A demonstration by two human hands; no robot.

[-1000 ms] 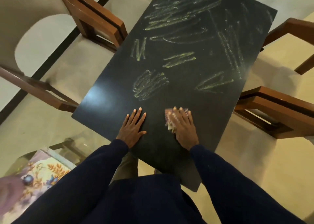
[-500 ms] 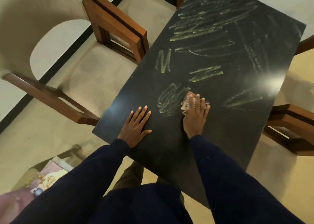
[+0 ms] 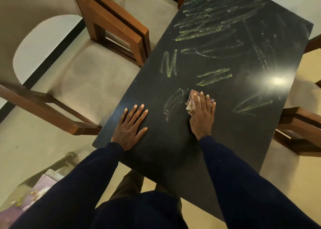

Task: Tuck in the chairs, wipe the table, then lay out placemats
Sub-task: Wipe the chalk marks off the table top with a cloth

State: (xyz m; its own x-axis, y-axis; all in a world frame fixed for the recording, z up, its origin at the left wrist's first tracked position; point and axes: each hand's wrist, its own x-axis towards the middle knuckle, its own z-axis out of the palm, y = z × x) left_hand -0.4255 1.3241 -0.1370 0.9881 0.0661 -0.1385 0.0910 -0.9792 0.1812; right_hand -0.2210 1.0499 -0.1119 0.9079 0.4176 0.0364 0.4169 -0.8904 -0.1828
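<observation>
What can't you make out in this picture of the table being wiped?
Head view only:
Cloth: mostly covered by the right hand, so its shape and full pattern are hidden.
Right-side chair: cut off by the picture's right edge.
Patterned sheet, bottom left: blurred and partly behind the left sleeve; possibly a placemat, cannot tell.
Table: its near end is hidden by the person's body.

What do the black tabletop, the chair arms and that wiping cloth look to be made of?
Tabletop: smooth, glossy, perhaps laminate or painted board; it mirrors a bright glare. Chair arms: brown varnished wood, by colour and squared beams. Cloth under the right hand: seemingly soft patterned fabric, crumpled, mostly hidden.
</observation>
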